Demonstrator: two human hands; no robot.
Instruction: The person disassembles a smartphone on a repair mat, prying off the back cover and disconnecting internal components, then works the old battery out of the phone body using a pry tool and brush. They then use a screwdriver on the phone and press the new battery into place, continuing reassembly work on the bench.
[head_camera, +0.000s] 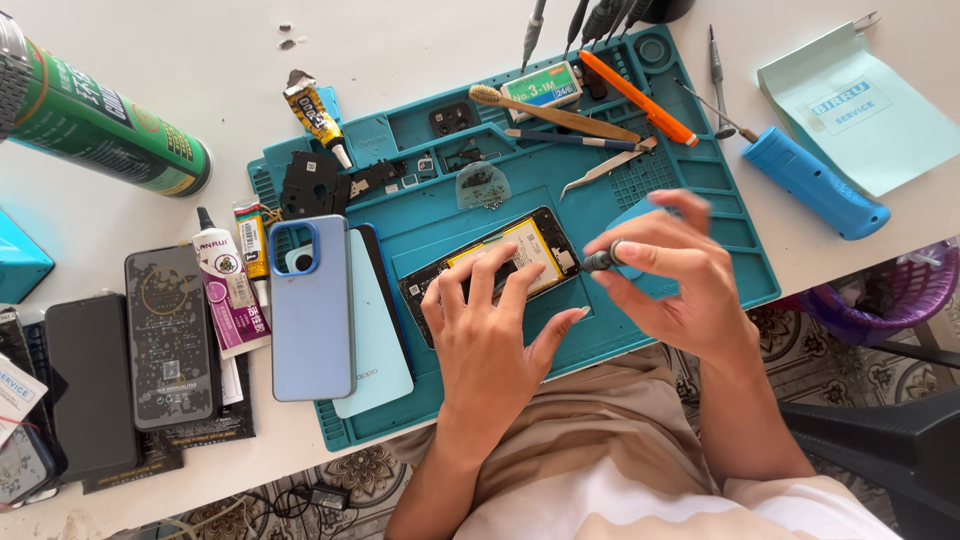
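A person's left hand (487, 335) pressed spread fingers flat on an opened phone (493, 262) with a yellow-labelled battery, lying at the centre of a teal work mat (700, 215), while the right hand (668, 270), at 3 o'clock from the phone, pinched a small dark screwdriver (603, 260) between thumb and fingertips. At 9 o'clock from the phone lay a blue phone case (312, 310) and a white glue tube with a purple label (226, 285). A green spray can (95, 125) lay at 10 o'clock, a yellow-and-black glue tube (316, 115) at 11, and a pale green paper with a blue printed label (865, 105) at 2.
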